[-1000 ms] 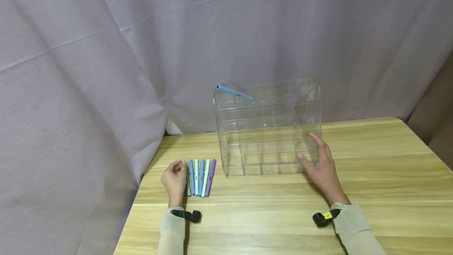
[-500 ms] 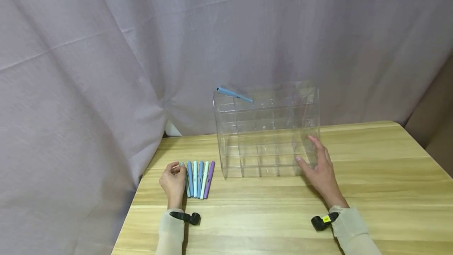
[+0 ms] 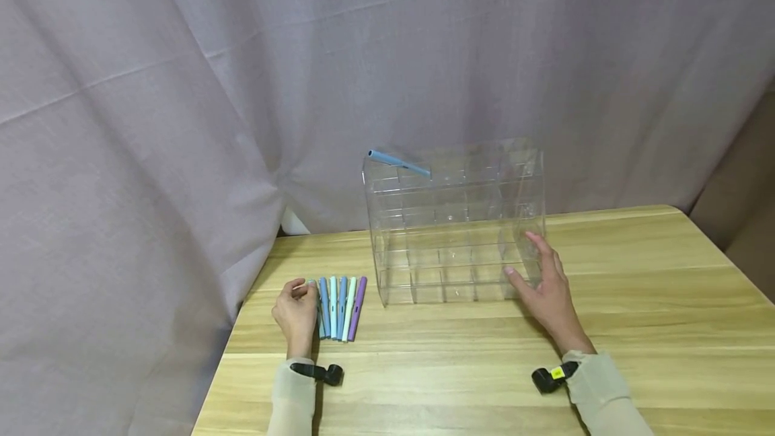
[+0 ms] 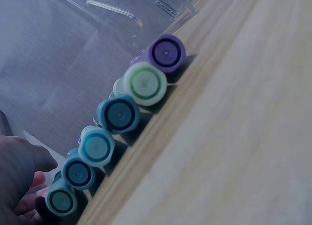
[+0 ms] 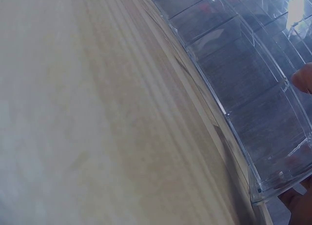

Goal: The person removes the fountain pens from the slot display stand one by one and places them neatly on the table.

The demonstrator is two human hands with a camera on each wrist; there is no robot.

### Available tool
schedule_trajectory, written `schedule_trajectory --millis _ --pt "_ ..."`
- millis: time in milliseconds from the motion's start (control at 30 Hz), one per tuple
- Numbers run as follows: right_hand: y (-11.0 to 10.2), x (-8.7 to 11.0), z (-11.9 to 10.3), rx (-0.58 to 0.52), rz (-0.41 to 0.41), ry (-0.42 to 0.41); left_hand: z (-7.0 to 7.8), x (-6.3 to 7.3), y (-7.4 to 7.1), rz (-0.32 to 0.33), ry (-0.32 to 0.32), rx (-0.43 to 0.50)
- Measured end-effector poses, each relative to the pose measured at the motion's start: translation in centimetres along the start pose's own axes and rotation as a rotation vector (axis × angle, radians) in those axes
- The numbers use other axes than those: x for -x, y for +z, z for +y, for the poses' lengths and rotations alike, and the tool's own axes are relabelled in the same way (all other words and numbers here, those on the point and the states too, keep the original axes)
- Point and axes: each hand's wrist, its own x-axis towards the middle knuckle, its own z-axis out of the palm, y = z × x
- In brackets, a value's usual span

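In the head view my left hand (image 3: 295,311) is at the left end of a row of capped pens, thumb and fingers curled at the far end of the leftmost, teal-green pen (image 4: 61,202). Beside it lie blue, mint and pale green pens and a purple pen (image 3: 358,308), side by side. My right hand (image 3: 549,295) holds the lower right side of a clear plastic compartment organizer (image 3: 457,276), thumb in front and fingers along the outer side wall. A blue pen (image 3: 399,163) leans slanted in the organizer's top left, one end sticking out.
The organizer stands upright on a wooden table (image 3: 436,382), near its back edge. A grey curtain (image 3: 424,52) hangs behind the table and down its left side. Each wrist wears a small black camera.
Both hands keep their places at the pen row and the organizer. The head view has shifted slightly; the pens and organizer have not visibly moved on the table.
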Motion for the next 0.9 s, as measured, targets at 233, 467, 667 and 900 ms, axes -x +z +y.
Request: schedule_trajectory --millis 233,467,667,900 --pt "0.0 0.0 0.0 0.0 -0.006 0.011 0.0 0.0 -0.1 0.002 0.001 -0.003" --pt "0.1 0.1 0.0 -0.005 -0.004 0.007 0.6 -0.2 -0.6 -0.004 -0.002 0.024" --pt "0.5 0.2 -0.4 -0.007 -0.024 0.022 3.6 -0.8 -1.5 0.041 0.061 0.156" --pt "0.4 0.1 -0.5 -0.001 -0.02 0.018 10.9 -2.2 -1.1 0.038 0.205 0.432"
